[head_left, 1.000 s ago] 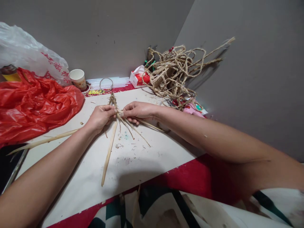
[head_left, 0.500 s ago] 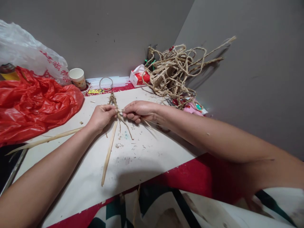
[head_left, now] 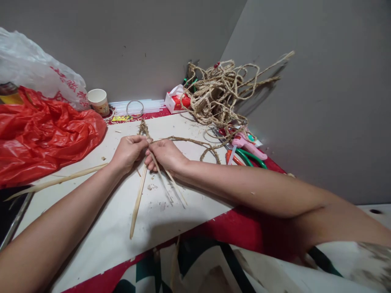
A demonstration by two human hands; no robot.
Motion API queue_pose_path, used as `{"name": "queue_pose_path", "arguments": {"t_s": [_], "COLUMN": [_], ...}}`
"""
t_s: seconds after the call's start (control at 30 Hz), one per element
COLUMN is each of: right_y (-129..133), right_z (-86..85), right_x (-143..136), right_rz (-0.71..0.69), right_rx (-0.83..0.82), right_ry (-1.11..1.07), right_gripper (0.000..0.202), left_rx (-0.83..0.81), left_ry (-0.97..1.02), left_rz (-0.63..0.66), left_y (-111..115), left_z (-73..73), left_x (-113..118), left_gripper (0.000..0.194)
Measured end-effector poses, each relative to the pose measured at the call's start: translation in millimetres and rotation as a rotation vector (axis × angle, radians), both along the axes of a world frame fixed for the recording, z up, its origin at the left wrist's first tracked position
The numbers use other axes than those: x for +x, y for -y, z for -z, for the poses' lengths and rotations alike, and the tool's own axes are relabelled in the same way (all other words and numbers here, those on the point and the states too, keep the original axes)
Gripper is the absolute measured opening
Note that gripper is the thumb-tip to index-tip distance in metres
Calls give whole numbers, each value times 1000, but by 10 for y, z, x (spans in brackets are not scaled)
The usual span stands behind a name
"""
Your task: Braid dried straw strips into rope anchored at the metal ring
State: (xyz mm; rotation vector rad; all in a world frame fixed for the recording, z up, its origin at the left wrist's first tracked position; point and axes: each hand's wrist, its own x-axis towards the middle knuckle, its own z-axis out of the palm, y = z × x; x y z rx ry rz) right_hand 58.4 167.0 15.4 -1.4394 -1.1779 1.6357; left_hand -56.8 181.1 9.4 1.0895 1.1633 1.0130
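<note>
Over the white board (head_left: 100,240), my two hands meet at a small bundle of brown twisted plant fibre (head_left: 143,128). My left hand (head_left: 130,152) pinches the bundle's near end between thumb and fingers. Right beside it, my right hand (head_left: 166,156) is closed on pale straw strips (head_left: 172,184), whose loose ends stick out toward me. The exact grip point is hidden by the fingers. A longer flat straw strip (head_left: 139,203) runs from below the hands toward the board's front. From behind my right hand a thin brown cord (head_left: 195,141) curves off to the right.
A heap of braided straw rope (head_left: 220,89) lies at the back right, near a tissue pack (head_left: 177,99), a pink glue gun (head_left: 247,145) and green-handled pliers (head_left: 252,156). At left are a red plastic bag (head_left: 51,134), a paper cup (head_left: 98,101) and another straw strip (head_left: 61,179).
My right hand has moved left and nearer to me, close against my left hand. The straw ends now point toward me, and the cord, glue gun and pliers have come into view.
</note>
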Motion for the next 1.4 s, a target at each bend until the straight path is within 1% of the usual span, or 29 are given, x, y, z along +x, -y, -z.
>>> {"name": "queue_pose_path", "arguments": {"t_s": [0.07,0.13,0.23,0.27,0.3,0.37,0.4,0.43,0.47,0.5,0.6,0.67,0.73,0.8,0.93,1.07,1.17,1.3,1.4], "right_y": [-13,-12,-13,-26,-49,-121,-165,-208,-246,-276,-312,-306,-302,-314,-365,-401,-403,-366,-323], "right_z": [32,37,-50,-101,-156,-249,-276,-286,-279,-259,-171,-138,-134,-142,-140,-121,-104,-70,-32], "right_x": [-14,2,99,147,199,293,327,349,356,350,288,251,241,255,302,335,348,324,277], "right_rz": [-57,-159,-357,-382,-362,-210,-121,-70,-68,-104,-265,-317,-335,-347,-390,-438,-429,-350,-267], "right_rx": [91,178,275,323,395,570,632,654,631,565,240,78,8,-4,8,-66,-100,-63,17], "right_ry": [64,149,297,345,386,442,451,443,414,362,104,-26,-45,5,82,-3,-88,-58,23], "right_gripper": [27,28,27,28,29,29,27,24,22,21,24,27,31,35,36,30,26,25,29], "left_rx": [-15,-33,-58,-69,-81,-106,-117,-127,-134,-137,-134,-125,-114,-105,-88,-44,1,78,236], "left_ry": [22,39,55,67,84,134,161,183,200,212,218,203,176,137,82,65,17,-157,-406], "left_rz": [-17,-53,-102,-100,-85,-30,-3,20,40,55,83,63,24,3,21,69,120,207,253], "left_y": [-2,-7,-17,-21,-27,-41,-50,-60,-70,-78,-90,-84,-72,-60,-46,-44,-42,-54,-76], "left_z": [-1,-3,-19,-29,-40,-61,-69,-73,-73,-71,-59,-59,-67,-78,-93,-111,-128,-117,-107], "left_x": [5,8,-3,-12,-23,-49,-62,-74,-85,-93,-106,-103,-91,-74,-59,-84,-102,-132,-173], "left_gripper": [16,17,18,18,18,17,18,19,20,20,16,16,17,18,17,16,13,10,9]}}
